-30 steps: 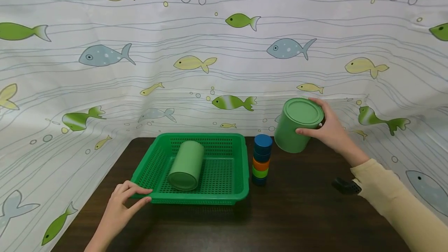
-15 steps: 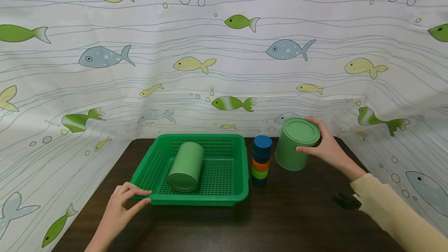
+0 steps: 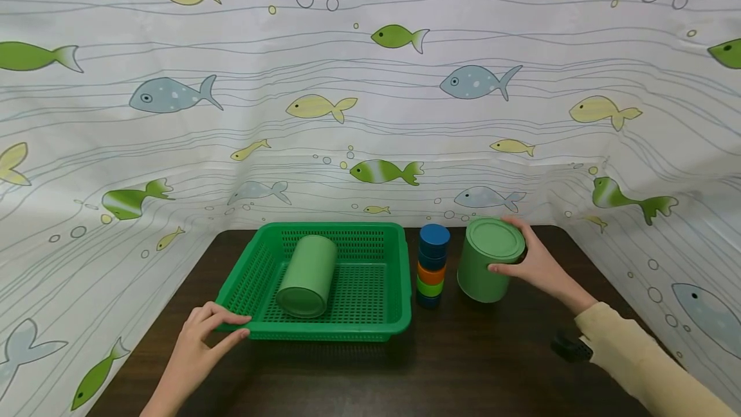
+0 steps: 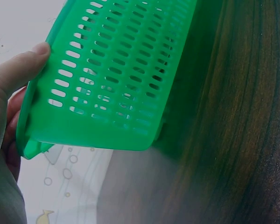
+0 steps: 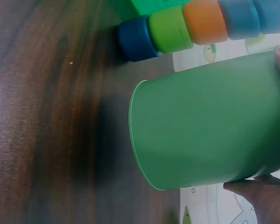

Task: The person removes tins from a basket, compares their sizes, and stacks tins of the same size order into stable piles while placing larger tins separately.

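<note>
My right hand (image 3: 535, 266) grips a green lidded can (image 3: 486, 269) near its top, thumb on the front side and fingers round the back. The can is upright, and its base is close over the dark table in the right wrist view. Just left of it stands a stack of round caps (image 3: 433, 266) in blue, orange and lime. My left hand (image 3: 199, 343) pinches the near left corner of a green plastic basket (image 3: 330, 327), thumb outside the rim. A second green can (image 3: 308, 275) lies on its side inside the basket.
The dark wooden table (image 3: 451, 372) carries everything. A fish-print curtain (image 3: 370, 134) hangs behind it and along both sides. A small black object (image 3: 572, 347) shows at the right sleeve (image 3: 625, 352).
My right hand has lowered the green can from above the back right of the table toward the tabletop beside the stack. The left hand and basket have stayed in place.
</note>
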Action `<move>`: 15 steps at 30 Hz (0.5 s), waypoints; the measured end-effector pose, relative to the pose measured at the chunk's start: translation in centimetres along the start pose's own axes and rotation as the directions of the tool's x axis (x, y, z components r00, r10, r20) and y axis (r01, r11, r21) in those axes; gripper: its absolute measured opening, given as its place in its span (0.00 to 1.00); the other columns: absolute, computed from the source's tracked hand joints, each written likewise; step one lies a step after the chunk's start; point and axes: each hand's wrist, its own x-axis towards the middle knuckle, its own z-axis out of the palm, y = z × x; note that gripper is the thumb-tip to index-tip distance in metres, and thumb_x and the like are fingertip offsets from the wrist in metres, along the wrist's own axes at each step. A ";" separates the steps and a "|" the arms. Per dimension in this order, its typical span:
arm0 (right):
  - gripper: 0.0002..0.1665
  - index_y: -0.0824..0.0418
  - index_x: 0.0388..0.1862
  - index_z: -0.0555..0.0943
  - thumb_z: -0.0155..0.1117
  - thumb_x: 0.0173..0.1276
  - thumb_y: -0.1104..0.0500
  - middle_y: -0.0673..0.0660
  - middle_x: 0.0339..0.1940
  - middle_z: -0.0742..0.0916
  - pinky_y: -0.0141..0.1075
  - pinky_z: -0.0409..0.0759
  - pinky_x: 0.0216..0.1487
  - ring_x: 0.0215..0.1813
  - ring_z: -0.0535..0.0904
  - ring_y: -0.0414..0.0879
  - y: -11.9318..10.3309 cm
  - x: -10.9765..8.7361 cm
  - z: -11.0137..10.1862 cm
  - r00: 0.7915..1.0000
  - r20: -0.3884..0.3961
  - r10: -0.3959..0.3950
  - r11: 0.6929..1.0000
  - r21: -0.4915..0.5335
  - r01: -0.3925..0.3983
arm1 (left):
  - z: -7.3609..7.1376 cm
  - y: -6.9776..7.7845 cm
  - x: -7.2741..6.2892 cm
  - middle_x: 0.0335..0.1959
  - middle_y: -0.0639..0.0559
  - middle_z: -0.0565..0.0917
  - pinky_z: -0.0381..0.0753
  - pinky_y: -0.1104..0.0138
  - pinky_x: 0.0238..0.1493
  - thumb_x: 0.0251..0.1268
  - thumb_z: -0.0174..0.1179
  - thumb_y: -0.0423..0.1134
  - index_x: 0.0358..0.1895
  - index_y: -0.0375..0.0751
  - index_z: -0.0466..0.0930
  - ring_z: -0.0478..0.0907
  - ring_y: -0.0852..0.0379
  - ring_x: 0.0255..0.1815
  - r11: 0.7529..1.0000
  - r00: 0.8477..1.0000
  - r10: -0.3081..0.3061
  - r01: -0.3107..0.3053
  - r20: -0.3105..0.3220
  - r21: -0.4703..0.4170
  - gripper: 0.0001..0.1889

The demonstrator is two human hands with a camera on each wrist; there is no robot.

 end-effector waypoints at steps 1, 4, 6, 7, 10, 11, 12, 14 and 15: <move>0.58 0.53 0.79 0.50 0.77 0.59 0.57 0.64 0.70 0.69 0.55 0.77 0.57 0.60 0.74 0.38 0.2 -0.1 0.1 1.000 0.001 0.002 1.000 0.000 -0.002 | 0.0 0.0 0.0 0.35 0.66 0.76 0.58 0.75 0.40 0.38 0.77 0.25 0.39 0.55 0.89 0.63 0.70 0.40 1.000 1.000 0.003 -0.003 -0.001 0.000 0.22; 0.58 0.53 0.80 0.49 0.76 0.59 0.56 0.65 0.70 0.68 0.58 0.76 0.58 0.65 0.73 0.56 0.6 -0.4 0.5 1.000 0.007 0.017 1.000 0.006 -0.017 | 0.0 -0.1 0.0 0.35 0.66 0.76 0.58 0.75 0.40 0.37 0.77 0.25 0.39 0.56 0.89 0.63 0.70 0.40 1.000 1.000 0.011 -0.011 -0.006 -0.003 0.24; 0.59 0.53 0.80 0.48 0.76 0.59 0.56 0.66 0.71 0.67 0.58 0.76 0.58 0.66 0.71 0.63 0.8 -0.6 0.7 0.999 0.014 0.030 1.000 0.007 -0.030 | 0.0 -0.1 0.0 0.35 0.65 0.77 0.58 0.75 0.40 0.37 0.77 0.25 0.39 0.57 0.89 0.63 0.70 0.40 1.000 1.000 0.013 -0.013 -0.007 -0.006 0.24; 0.59 0.54 0.80 0.48 0.76 0.60 0.56 0.66 0.71 0.67 0.58 0.76 0.58 0.66 0.71 0.64 0.9 -0.7 0.8 0.999 0.015 0.035 0.999 0.011 -0.035 | 0.0 -0.1 0.0 0.35 0.65 0.77 0.58 0.75 0.40 0.37 0.77 0.24 0.39 0.57 0.89 0.63 0.70 0.40 1.000 1.000 0.013 -0.013 -0.007 -0.007 0.24; 0.59 0.55 0.80 0.48 0.76 0.60 0.55 0.66 0.70 0.68 0.56 0.77 0.57 0.65 0.73 0.58 1.2 -0.9 1.1 0.999 0.015 0.045 0.999 0.010 -0.045 | 0.0 -0.1 0.0 0.35 0.65 0.77 0.58 0.75 0.40 0.37 0.77 0.24 0.39 0.58 0.88 0.63 0.70 0.40 1.000 1.000 0.012 -0.012 -0.005 -0.007 0.25; 0.59 0.55 0.80 0.48 0.76 0.60 0.55 0.66 0.70 0.68 0.55 0.78 0.57 0.64 0.73 0.52 1.2 -1.0 1.1 0.999 0.012 0.046 0.999 0.012 -0.046 | 0.0 -0.1 0.0 0.35 0.65 0.77 0.58 0.75 0.40 0.37 0.77 0.25 0.39 0.58 0.88 0.63 0.70 0.40 1.000 1.000 0.012 -0.012 -0.005 -0.008 0.25; 0.59 0.55 0.80 0.48 0.76 0.60 0.55 0.66 0.70 0.68 0.54 0.78 0.57 0.63 0.74 0.46 1.3 -1.0 1.2 0.999 0.010 0.046 0.999 0.012 -0.046 | 0.0 0.0 0.0 0.35 0.66 0.77 0.59 0.75 0.40 0.37 0.77 0.25 0.39 0.58 0.88 0.63 0.70 0.40 1.000 1.000 0.012 -0.012 -0.005 -0.007 0.25; 0.59 0.55 0.80 0.48 0.76 0.60 0.55 0.65 0.70 0.69 0.53 0.78 0.56 0.60 0.73 0.35 1.4 -1.1 1.2 0.999 0.005 0.047 0.999 0.012 -0.047 | 0.0 0.0 0.0 0.35 0.66 0.77 0.58 0.75 0.40 0.37 0.77 0.25 0.39 0.58 0.89 0.63 0.70 0.40 1.000 1.000 0.012 -0.012 -0.005 -0.006 0.25; 0.59 0.55 0.80 0.48 0.76 0.60 0.55 0.65 0.70 0.69 0.52 0.78 0.56 0.59 0.72 0.32 1.5 -1.1 1.3 0.999 0.004 0.047 0.999 0.010 -0.047 | 0.0 0.0 0.0 0.35 0.66 0.77 0.58 0.75 0.40 0.37 0.77 0.25 0.39 0.58 0.89 0.63 0.70 0.40 1.000 1.000 0.012 -0.012 -0.006 -0.006 0.25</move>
